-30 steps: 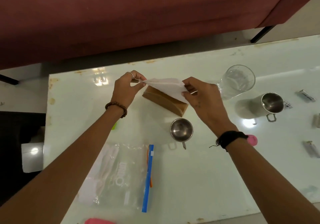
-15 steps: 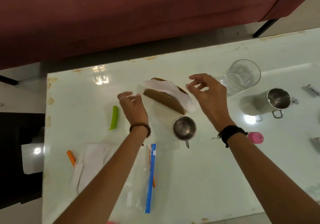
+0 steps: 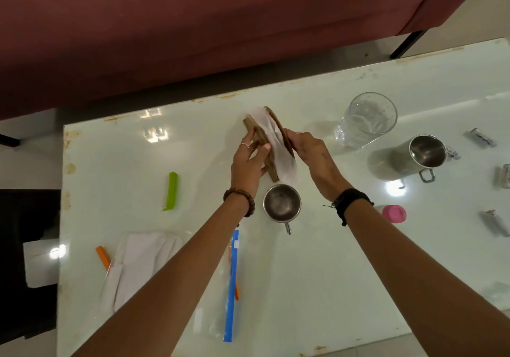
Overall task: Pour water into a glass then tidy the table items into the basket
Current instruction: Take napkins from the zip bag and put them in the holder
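1. Green clip lies on the white table, far left
2. Left hand grips the wooden napkin holder, fingers curled round its left plate
3. White napkin sits between the plates
4. Right hand pinches the right plate
5. Water glass stands well right

Glossy white table, shiny metal cups, seemingly wooden holder
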`<action>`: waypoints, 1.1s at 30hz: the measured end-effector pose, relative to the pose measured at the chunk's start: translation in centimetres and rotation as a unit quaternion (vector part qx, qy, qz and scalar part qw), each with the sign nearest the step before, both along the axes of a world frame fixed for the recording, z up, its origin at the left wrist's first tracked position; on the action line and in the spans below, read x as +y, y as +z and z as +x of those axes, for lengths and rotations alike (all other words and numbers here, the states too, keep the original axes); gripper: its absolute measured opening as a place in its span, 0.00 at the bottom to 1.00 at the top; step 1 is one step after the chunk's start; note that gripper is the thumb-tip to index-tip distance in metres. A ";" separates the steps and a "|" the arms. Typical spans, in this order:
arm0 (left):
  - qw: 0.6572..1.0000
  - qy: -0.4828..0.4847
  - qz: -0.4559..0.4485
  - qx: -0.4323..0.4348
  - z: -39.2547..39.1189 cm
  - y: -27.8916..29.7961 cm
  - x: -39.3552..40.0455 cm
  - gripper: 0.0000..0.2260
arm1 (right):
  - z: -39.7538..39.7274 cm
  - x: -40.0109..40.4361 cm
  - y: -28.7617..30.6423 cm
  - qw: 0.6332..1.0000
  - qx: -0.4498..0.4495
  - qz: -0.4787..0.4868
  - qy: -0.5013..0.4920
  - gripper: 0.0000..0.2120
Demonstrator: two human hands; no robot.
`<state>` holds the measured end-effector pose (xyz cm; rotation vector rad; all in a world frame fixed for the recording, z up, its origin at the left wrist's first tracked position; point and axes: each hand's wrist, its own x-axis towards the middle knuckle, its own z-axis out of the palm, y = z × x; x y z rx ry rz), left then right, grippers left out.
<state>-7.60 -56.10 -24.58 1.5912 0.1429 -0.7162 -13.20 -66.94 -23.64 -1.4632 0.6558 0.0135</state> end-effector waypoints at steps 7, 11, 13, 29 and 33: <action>1.000 -0.021 0.020 -0.009 0.4 1.0 -2.0 0.19 | -0.5 -1.2 -0.5 1.000 -0.005 0.011 -0.018 0.20; 0.999 -0.017 0.037 -0.029 0.0 0.8 -2.1 0.18 | -0.7 -1.3 -0.5 1.000 -0.012 0.013 0.002 0.20; 0.998 -0.020 0.041 -0.042 0.0 0.6 -2.1 0.18 | -0.8 -1.2 -0.7 1.000 -0.013 0.011 0.000 0.20; 0.969 0.200 0.143 -0.013 -9.0 1.5 2.9 0.16 | -9.3 1.6 2.9 0.960 0.016 -0.104 -0.260 0.10; 0.958 0.199 0.076 0.191 -13.4 1.5 2.1 0.16 | -14.1 1.0 2.8 0.926 0.086 -0.105 -0.353 0.08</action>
